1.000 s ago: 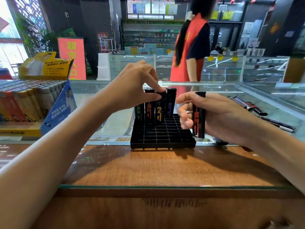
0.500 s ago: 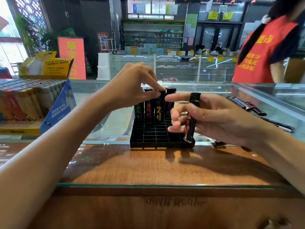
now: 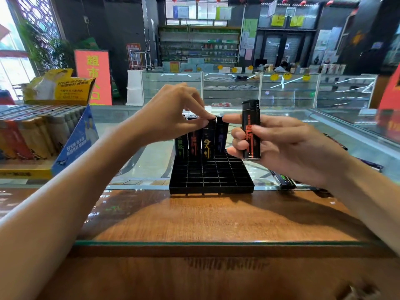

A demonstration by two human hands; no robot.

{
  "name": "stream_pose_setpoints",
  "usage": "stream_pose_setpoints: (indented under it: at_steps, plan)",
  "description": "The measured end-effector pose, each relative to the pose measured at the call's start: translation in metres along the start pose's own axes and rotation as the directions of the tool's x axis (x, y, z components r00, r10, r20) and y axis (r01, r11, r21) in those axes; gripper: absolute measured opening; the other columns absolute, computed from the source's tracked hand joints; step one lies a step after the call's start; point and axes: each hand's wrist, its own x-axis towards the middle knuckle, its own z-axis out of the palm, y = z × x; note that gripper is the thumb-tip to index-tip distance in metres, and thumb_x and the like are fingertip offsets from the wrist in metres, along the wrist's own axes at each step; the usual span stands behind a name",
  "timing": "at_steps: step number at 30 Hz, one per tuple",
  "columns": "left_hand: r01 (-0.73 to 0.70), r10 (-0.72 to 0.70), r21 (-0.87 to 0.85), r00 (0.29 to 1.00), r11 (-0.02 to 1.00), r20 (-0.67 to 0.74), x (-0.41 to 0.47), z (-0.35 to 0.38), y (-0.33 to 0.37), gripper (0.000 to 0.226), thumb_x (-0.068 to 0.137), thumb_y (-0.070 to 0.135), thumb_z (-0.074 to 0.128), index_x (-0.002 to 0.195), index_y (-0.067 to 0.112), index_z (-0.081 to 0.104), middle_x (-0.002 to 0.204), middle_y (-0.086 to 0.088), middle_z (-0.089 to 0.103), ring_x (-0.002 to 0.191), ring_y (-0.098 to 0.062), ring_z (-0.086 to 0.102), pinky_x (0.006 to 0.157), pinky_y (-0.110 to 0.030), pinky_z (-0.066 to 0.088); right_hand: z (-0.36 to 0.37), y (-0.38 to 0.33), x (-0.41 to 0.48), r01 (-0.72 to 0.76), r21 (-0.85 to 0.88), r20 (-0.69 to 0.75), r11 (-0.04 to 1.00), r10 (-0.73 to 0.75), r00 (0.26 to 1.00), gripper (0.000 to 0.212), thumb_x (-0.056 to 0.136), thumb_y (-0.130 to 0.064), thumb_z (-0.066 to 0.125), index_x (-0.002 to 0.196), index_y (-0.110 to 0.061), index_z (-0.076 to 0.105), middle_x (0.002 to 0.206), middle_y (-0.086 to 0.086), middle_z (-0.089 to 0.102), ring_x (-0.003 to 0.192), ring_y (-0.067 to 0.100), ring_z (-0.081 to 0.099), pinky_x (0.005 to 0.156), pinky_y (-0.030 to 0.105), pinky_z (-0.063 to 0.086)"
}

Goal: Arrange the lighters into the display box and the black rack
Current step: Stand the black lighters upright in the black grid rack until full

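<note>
A black grid rack (image 3: 211, 177) sits on the glass counter in the middle. Several black lighters (image 3: 202, 139) with coloured print stand upright in its back row. My left hand (image 3: 173, 113) pinches the top of the yellow-printed lighter (image 3: 207, 140) in that row. My right hand (image 3: 281, 146) grips a black lighter with red print (image 3: 251, 128), upright, to the right of the row and above the rack; its forefinger touches the top of the rightmost standing lighter (image 3: 220, 137). A display box (image 3: 73, 141), blue and yellow, full of lighters, stands at the left.
Loose black lighters (image 3: 283, 180) lie on the glass right of the rack, partly behind my right forearm. The wooden counter (image 3: 205, 217) under glass runs along the front. Glass showcases (image 3: 238, 87) and shop shelves fill the background.
My right hand has lifted its red-printed lighter from low beside the rack to upright and higher, with the forefinger now reaching the back row. The person in red has left the view.
</note>
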Motion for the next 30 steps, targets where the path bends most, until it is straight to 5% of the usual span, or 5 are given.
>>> stream_pose_setpoints:
  at_steps: [9, 13, 17, 24, 30]
  plan:
    - [0.0, -0.004, -0.169, 1.0, 0.986, -0.025, 0.0, -0.001, 0.002, 0.022, 0.083, 0.02, 0.069, 0.105, 0.018, 0.072, 0.084, 0.009, 0.064, 0.073, 0.0, 0.051, 0.061, -0.006, 0.033, 0.004, 0.001, -0.003, -0.031, -0.126, 0.082, 0.992, 0.042, 0.996, 0.046, 0.085, 0.001, 0.048, 0.131, 0.007, 0.045, 0.099, 0.01, 0.062, 0.093, 0.021, 0.064, 0.098, 0.041, 0.047]
    - [-0.049, 0.013, -0.456, 0.997, 0.889, -0.081, 0.0, -0.006, 0.014, 0.027, 0.086, 0.023, 0.062, 0.11, 0.011, 0.067, 0.085, 0.008, 0.071, 0.074, -0.013, 0.064, 0.063, -0.035, 0.049, 0.005, 0.002, -0.003, -0.018, -0.182, 0.046, 0.983, 0.027, 0.999, 0.04, 0.085, 0.0, 0.052, 0.125, 0.003, 0.054, 0.104, 0.013, 0.067, 0.098, 0.025, 0.066, 0.088, 0.035, 0.053]
    - [-0.021, 0.01, -0.663, 1.0, 0.748, -0.02, -0.001, -0.007, 0.017, 0.03, 0.084, 0.023, 0.061, 0.11, 0.01, 0.066, 0.086, 0.014, 0.073, 0.081, 0.002, 0.065, 0.073, -0.014, 0.049, 0.007, 0.004, -0.003, -0.015, -0.242, 0.036, 0.97, 0.024, 0.999, 0.04, 0.084, -0.003, 0.055, 0.123, 0.003, 0.054, 0.104, 0.013, 0.067, 0.099, 0.026, 0.066, 0.088, 0.034, 0.052]
    - [-0.009, 0.036, -0.66, 0.999, 0.752, 0.027, -0.002, -0.003, 0.024, 0.032, 0.076, 0.021, 0.069, 0.104, 0.006, 0.069, 0.091, -0.004, 0.074, 0.078, -0.018, 0.071, 0.077, -0.037, 0.057, 0.013, 0.007, -0.002, -0.024, -0.521, -0.124, 0.853, -0.047, 0.991, 0.036, 0.07, -0.019, 0.073, 0.103, -0.007, 0.065, 0.088, 0.006, 0.071, 0.082, 0.024, 0.07, 0.071, 0.024, 0.053]
    - [0.006, 0.027, -0.69, 0.999, 0.724, 0.038, -0.002, 0.0, 0.025, 0.035, 0.073, 0.017, 0.072, 0.105, 0.003, 0.068, 0.089, 0.002, 0.074, 0.079, -0.013, 0.072, 0.071, -0.022, 0.057, 0.016, 0.01, -0.001, -0.037, -0.712, -0.247, 0.701, -0.2, 0.948, 0.054, 0.053, -0.037, 0.08, 0.097, -0.009, 0.067, 0.085, 0.006, 0.072, 0.077, 0.017, 0.068, 0.077, 0.046, 0.055]
